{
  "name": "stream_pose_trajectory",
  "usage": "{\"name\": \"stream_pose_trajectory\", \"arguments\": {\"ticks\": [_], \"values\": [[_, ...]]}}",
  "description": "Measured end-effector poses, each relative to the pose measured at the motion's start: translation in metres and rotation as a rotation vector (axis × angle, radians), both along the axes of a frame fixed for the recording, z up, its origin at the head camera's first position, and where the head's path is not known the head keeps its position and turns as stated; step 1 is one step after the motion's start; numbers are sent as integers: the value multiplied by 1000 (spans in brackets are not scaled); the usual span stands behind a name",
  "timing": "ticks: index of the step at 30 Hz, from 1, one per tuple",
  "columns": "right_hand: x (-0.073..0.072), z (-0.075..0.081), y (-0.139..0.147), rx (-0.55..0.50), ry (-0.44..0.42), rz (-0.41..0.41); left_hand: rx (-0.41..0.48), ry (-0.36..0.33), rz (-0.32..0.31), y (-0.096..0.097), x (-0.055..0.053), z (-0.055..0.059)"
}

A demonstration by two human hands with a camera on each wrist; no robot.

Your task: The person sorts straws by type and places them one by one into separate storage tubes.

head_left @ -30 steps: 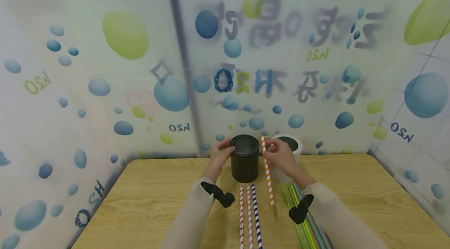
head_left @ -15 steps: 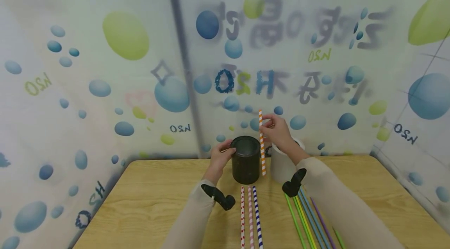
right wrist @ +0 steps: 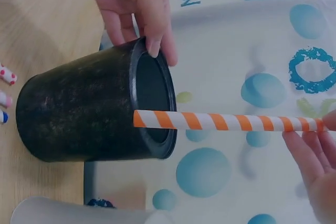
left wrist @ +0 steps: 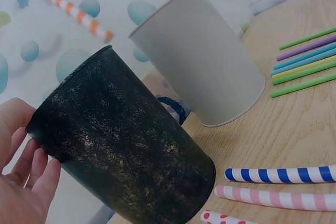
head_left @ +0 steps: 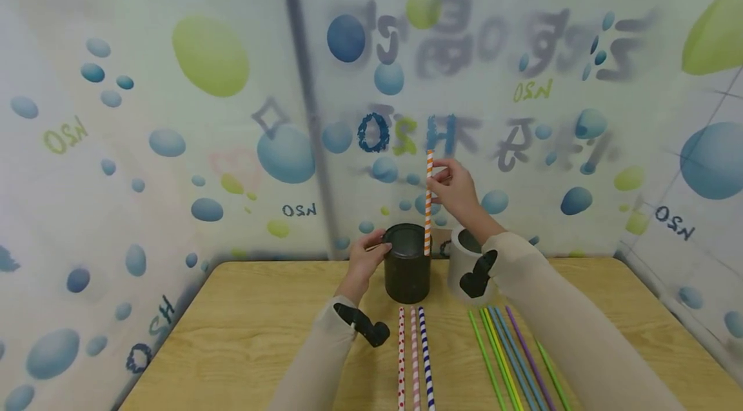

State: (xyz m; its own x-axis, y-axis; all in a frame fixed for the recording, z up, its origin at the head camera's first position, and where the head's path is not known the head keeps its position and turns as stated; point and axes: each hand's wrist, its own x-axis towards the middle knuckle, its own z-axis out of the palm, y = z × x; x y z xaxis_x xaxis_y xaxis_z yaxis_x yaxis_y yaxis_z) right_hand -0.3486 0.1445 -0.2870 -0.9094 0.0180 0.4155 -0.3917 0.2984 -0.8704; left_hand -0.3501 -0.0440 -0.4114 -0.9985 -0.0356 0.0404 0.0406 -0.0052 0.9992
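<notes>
My left hand (head_left: 363,264) holds a black can (head_left: 407,280) at its rim, the thumb over the edge in the right wrist view. The can stands upright near the back of the table. My right hand (head_left: 456,190) pinches an orange-and-white striped paper straw (head_left: 429,208) near its top. The straw hangs upright, its lower end at the right side of the can's mouth in the head view. In the right wrist view, that end (right wrist: 144,119) overlaps the rim; whether it touches I cannot tell.
A white can (left wrist: 194,61) stands right of the black one. In front lie red-dotted (head_left: 401,359), pink-striped (head_left: 415,359) and blue-striped straws (head_left: 427,366). Several plain coloured straws (head_left: 511,353) lie to the right on the wooden table (head_left: 261,333). A printed curtain (head_left: 360,204) hangs behind.
My right hand has lifted the orange-striped straw from beside the black can to above its rim, shifting slightly left. My left hand has stayed at the can.
</notes>
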Motion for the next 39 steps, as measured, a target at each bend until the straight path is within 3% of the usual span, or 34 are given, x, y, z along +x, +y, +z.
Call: {"name": "stream_pose_trajectory", "arguments": {"ticks": [8,14,17,19,24,39], "values": [[-7,-4,-14,-16,61,12,4,1,10,0,0,-1],[-7,-22,-17,-26,2,27,8,-5,-5,0,2,-3],[6,-20,-20,-47,-51,42,4,-8,-3,1,2,-3],[6,-25,-20,-38,-75,45,8,-6,-2,1,2,-3],[-7,-47,-17,-9,-101,58,14,-8,-11,1,0,-2],[-10,-62,-25,41,-285,71,9,-22,-15,-1,-1,0]]}}
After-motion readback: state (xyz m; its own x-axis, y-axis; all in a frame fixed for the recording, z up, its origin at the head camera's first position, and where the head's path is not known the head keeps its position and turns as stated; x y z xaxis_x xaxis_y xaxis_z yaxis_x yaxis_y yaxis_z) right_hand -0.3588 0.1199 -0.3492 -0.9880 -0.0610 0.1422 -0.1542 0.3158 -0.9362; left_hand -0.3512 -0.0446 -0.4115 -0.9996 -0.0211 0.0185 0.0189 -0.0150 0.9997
